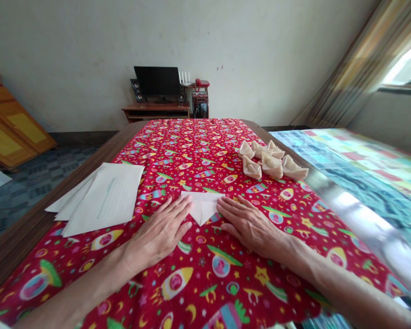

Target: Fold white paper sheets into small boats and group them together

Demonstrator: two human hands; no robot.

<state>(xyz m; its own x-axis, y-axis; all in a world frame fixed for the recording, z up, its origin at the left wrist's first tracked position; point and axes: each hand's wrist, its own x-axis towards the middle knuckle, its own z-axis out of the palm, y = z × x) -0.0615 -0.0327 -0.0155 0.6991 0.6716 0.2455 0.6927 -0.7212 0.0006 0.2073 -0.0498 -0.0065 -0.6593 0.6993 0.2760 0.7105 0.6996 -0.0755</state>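
Observation:
A small white sheet of paper (202,204), folded to a downward point, lies flat on the red patterned cloth (198,274). My left hand (162,227) rests palm down at its left edge, with the fingertips on the paper. On the other side, my right hand (248,224) lies flat with its fingertips touching the right corner. Both hands have their fingers stretched out, and neither grasps anything. The paper's left and right edges are partly covered by the fingers.
Loose paper sheets (104,198) lie fanned out at the left. Several folded paper boats (272,165) stand in a cluster at the right. Beyond the table are a monitor (157,81) on a desk, a red telephone (201,83) and a bed (359,169) at the right.

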